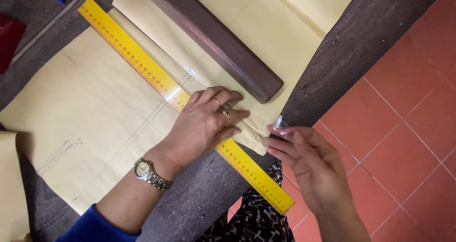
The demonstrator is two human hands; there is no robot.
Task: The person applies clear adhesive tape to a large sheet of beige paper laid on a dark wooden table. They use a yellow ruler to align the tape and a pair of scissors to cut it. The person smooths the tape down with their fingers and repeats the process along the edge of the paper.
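The ruler (190,111) lies on the paper (90,113), which covers a dark worktop (332,56). Its long axis runs on a diagonal, from the upper left of the view down to the lower right, where the near end sticks out past the worktop's edge over the red tile floor (408,128). The numbered face points up.

The left hand (204,125) lies flat on the ruler near its middle, palm down, fingers close together and reaching over onto the paper's near corner. It wears rings and a wristwatch (145,170). The right hand (308,161) hovers just off the worktop's edge, loosely curled, pinching a small clear object (281,124) between thumb and fingertips; what the object is cannot be told.

The ruler looks thin, flat and fairly stiff, likely light, with a smooth face that would slide easily on paper unless pressed. Holding it down flat near the middle, as the left hand does, seems the steadiest grip; to lift it, the overhanging end offers free edges. The paper is thin and soft, apt to crease or shift.

A dark wooden bar (218,40) rests across the paper just beyond the left hand, roughly parallel to the ruler.
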